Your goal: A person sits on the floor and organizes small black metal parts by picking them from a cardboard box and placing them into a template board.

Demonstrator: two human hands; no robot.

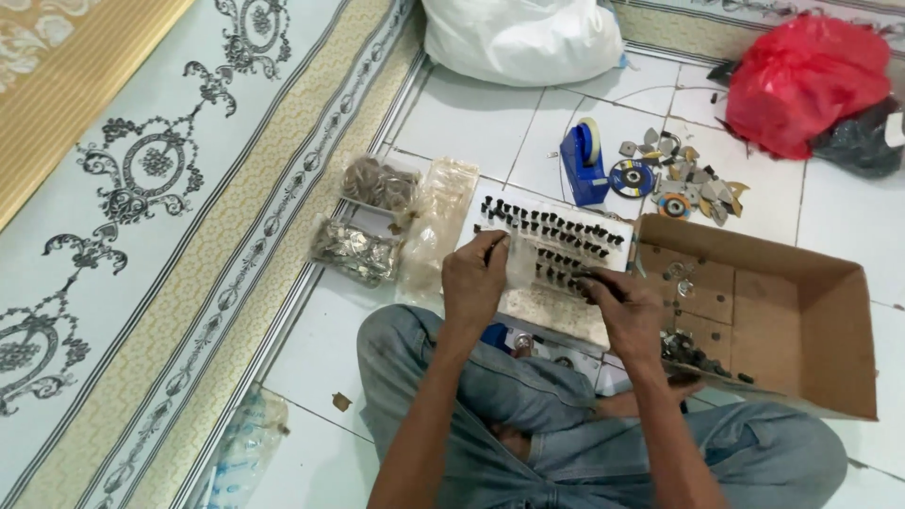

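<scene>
I sit cross-legged on a white tiled floor. My left hand (474,281) holds a small clear plastic bag (519,261) by its mouth, over a white board (551,306). Rows of small black parts (556,238) stand on that board. My right hand (623,306) pinches among the nearest black parts at the board's right edge, fingers closed on one or more of them. Both hands sit above my knees, a hand's width apart.
An open cardboard box (801,330) with small metal pieces lies to the right. Clear bags of metal parts (377,184) (356,251) lie left. A blue tape dispenser (584,160), discs and scraps (683,184), a white sack (523,38), a red bag (806,80), a patterned mat (189,188).
</scene>
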